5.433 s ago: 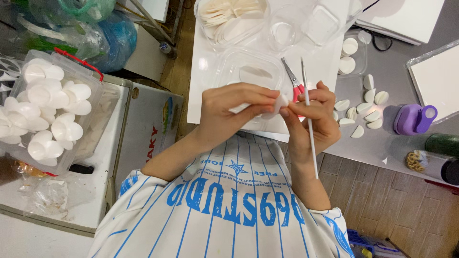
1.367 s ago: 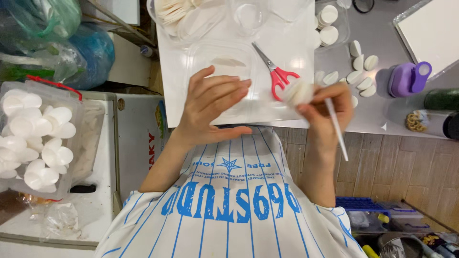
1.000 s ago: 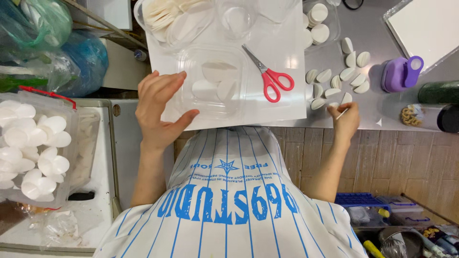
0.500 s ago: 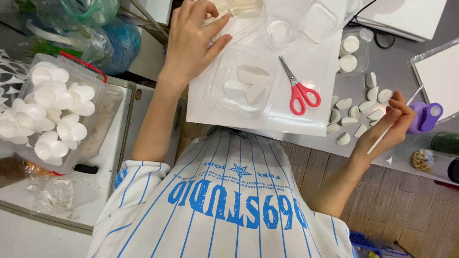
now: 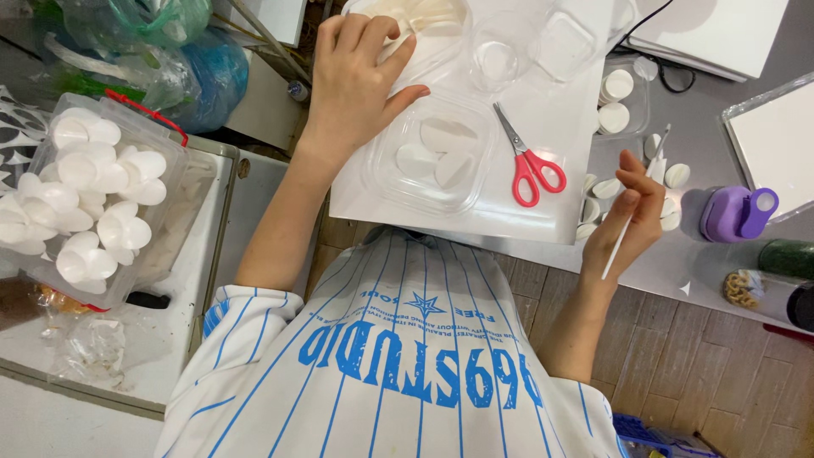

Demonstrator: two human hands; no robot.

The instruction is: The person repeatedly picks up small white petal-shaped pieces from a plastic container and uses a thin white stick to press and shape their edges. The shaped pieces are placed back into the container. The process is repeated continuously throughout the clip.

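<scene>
Seen from above, a person in a blue-striped white shirt (image 5: 407, 365) works at a grey bench (image 5: 721, 271). The left hand (image 5: 356, 80) lies flat, fingers spread and gripping nothing, on a clear tray (image 5: 432, 38) of pale pieces at the far edge of a white sheet (image 5: 543, 127). The right hand (image 5: 632, 216) hovers off the sheet's right edge, its grip pinched on a thin white stick (image 5: 632, 212) that slants from near the wrist up past the fingertips. Just beyond the stick's tip, white petals (image 5: 674, 178) lie scattered on the bench.

Between the hands, a clear tub (image 5: 432, 157) holding three white petals sits near the sheet's front edge, with red-handled scissors (image 5: 530, 161) closed just to its right. Bare sheet shows around the scissors and toward the front right corner. A smaller clear cup (image 5: 496, 59) and a square lid (image 5: 564, 47) stand farther back.

A purple punch (image 5: 738, 212) sits near the right hand, apart from it; a dark green jar (image 5: 784, 259) lies beyond. At far left, well apart from the sheet, a clear box (image 5: 93, 195) with a red latch is packed with white flower shapes, beside bunched plastic bags (image 5: 161, 51).
</scene>
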